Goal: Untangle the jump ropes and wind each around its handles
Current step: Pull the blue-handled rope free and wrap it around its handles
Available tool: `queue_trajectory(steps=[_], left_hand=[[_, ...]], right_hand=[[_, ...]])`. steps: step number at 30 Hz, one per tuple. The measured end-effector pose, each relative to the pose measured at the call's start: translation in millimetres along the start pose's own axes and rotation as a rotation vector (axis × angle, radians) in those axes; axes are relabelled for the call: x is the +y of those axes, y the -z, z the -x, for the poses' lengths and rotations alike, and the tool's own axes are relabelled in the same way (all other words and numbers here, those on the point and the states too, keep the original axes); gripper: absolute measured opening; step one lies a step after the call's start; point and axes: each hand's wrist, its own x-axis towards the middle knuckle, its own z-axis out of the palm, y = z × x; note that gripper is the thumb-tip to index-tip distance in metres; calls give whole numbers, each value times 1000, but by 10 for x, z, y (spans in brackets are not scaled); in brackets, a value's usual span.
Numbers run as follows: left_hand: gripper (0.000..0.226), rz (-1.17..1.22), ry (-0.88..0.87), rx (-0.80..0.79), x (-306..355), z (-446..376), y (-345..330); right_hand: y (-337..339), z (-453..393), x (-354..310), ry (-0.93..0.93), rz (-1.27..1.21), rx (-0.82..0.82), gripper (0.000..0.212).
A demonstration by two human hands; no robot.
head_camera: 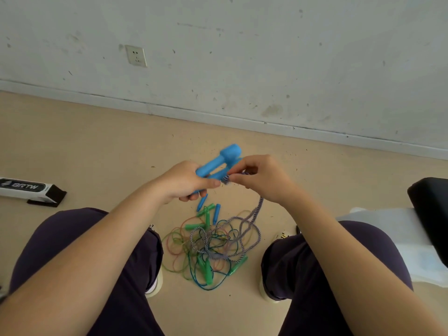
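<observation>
Head view: a seated person looks down at both hands, held above the floor (97,146) between the knees.
Big blue handles: two (221,163), thick, side by side, lifted in the air in front of the hands.
Braided rope: one (254,214), white and purple; it runs from the big blue handles down to the heap on the floor.
Left hand: the left hand (186,181) grips the lower ends of the two big blue handles; its fingers are curled around them and the thumb lies along the top.
Right hand: the right hand (263,177) pinches the braided rope just beside the big blue handles; the fingers (238,169) are bent close together, with almost no gap.
Rope heap: one tangled heap (208,248) on the floor between the two feet, with thin cords in green, blue, orange and yellow mixed with loops of the braided rope; I cannot count the thin cords.
Small blue handles: two (217,213), at the far edge of the heap.
Green handles: at least four (206,267), some at the far side of the heap and some at the near side.
Box: one white and black box (26,189) with letters, on the floor at the left.
Wall: one socket (136,55) on the wall (266,57), well apart from the heap.
</observation>
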Motion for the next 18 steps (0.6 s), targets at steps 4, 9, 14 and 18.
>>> queue_trajectory(steps=[4, 9, 14, 18], left_hand=[[39, -190, 37, -233, 42, 72, -9], [44, -228, 44, -275, 92, 115, -41], [46, -260, 13, -266, 108, 137, -88], [46, -281, -8, -251, 110, 138, -74]], right_hand=[[26, -11, -46, 84, -47, 23, 8], [11, -4, -42, 121, -76, 15, 11], [-31, -11, -41, 131, -62, -36, 23], [14, -21, -23, 138, -49, -35, 29]])
